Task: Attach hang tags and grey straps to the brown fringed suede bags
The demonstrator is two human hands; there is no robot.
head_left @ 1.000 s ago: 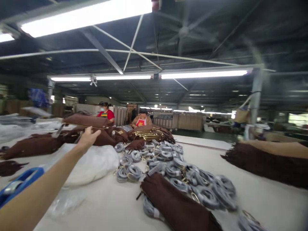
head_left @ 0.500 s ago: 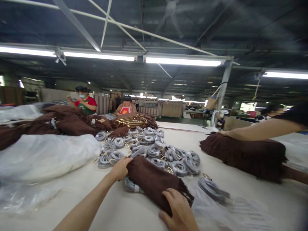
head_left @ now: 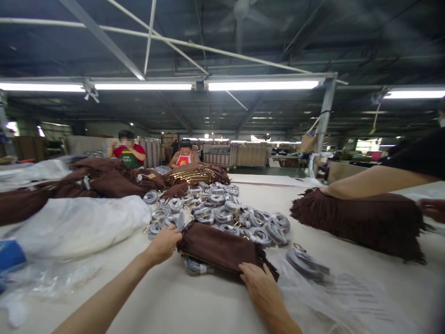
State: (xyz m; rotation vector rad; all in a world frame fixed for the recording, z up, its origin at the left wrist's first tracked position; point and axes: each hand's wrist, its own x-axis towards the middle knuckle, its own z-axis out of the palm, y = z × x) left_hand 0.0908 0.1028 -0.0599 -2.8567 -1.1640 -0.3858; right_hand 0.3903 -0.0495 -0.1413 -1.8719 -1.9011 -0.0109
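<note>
A dark brown fringed bag (head_left: 217, 246) lies in front of me, tilted over the coiled straps, a gold zip line along its near edge. My left hand (head_left: 164, 245) is closed on its left corner. At the bag's right end, by the fringe, my right hand (head_left: 261, 287) has its fingers over the near edge, its thumb hidden. Under the bag pokes out a wrapped grey strap coil (head_left: 197, 266). Many more grey strap coils (head_left: 222, 214) with gold clasps are heaped just behind.
Clear plastic bags (head_left: 86, 225) lie at left, with brown bags (head_left: 118, 184) piled beyond. On the right, a co-worker's arm (head_left: 378, 182) rests on a fringed brown stack (head_left: 368, 222). A single strap coil (head_left: 306, 264) and plastic film (head_left: 358, 297) are near right. Two people sit across the table.
The near edge of the bag has come up and the bag lies more level across. My right hand has shifted up, its thumb now out of sight. A blue object shows at left.
</note>
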